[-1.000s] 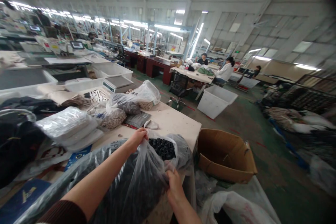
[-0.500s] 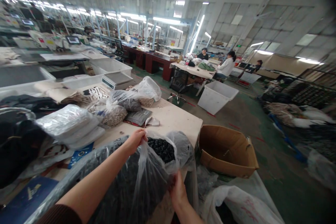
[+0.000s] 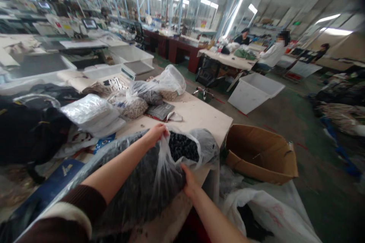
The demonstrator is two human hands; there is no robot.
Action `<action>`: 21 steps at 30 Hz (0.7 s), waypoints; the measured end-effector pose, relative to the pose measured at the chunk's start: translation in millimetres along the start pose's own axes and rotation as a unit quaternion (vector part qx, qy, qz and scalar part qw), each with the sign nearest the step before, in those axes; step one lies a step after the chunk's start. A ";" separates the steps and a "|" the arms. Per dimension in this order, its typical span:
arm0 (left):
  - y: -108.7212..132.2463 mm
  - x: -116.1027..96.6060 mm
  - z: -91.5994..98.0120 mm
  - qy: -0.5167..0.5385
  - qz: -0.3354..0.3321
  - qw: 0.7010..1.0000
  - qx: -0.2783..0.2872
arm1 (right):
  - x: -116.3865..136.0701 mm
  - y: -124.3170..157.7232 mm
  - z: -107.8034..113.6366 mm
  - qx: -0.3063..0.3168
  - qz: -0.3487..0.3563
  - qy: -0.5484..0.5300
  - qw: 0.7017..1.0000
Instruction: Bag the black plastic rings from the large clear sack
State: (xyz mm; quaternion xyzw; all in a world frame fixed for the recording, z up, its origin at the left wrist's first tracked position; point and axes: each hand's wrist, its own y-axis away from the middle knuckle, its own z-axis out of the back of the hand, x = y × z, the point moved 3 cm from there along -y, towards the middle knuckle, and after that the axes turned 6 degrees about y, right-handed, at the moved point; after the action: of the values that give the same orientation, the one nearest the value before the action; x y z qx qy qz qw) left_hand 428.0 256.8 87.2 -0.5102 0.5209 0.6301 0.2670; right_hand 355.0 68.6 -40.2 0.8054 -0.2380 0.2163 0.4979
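Observation:
A large clear plastic bag (image 3: 148,182) full of small black parts (image 3: 184,147) lies on the beige table (image 3: 199,115) in front of me. My left hand (image 3: 156,133) pinches the bag's open rim at the top. My right hand (image 3: 188,183) grips the bag's side lower down, near the table edge. The mouth of the bag gapes open toward the far right, showing the black pieces inside.
Several other filled plastic bags (image 3: 134,106) and white packets (image 3: 91,114) lie farther back on the table. An open cardboard box (image 3: 262,155) and a white sack (image 3: 270,216) stand on the floor at right. A white bin (image 3: 253,93) and seated workers (image 3: 273,53) are beyond.
The view has tilted down and shifted. My right hand slid a little lower along the bag's side; my left hand keeps its hold on the rim.

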 end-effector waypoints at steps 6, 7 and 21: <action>-6.0 14.5 -7.9 -0.092 -0.012 0.995 -0.045 | -14.1 2.2 45.7 -0.053 -0.002 0.041 0.998; -3.2 15.1 -7.9 -0.107 -0.018 0.993 -0.051 | -16.5 5.4 52.9 -0.060 0.006 0.052 0.997; 19.2 25.6 -11.3 -0.167 -0.048 0.982 -0.074 | -26.4 -1.5 106.9 -0.030 -0.054 0.047 0.997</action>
State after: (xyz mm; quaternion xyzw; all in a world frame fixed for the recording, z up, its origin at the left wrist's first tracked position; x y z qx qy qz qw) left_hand 406.9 235.3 71.6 -0.4409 0.3958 0.7294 0.3418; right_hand 346.9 -23.2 -100.7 0.7905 -0.1766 0.2196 0.5438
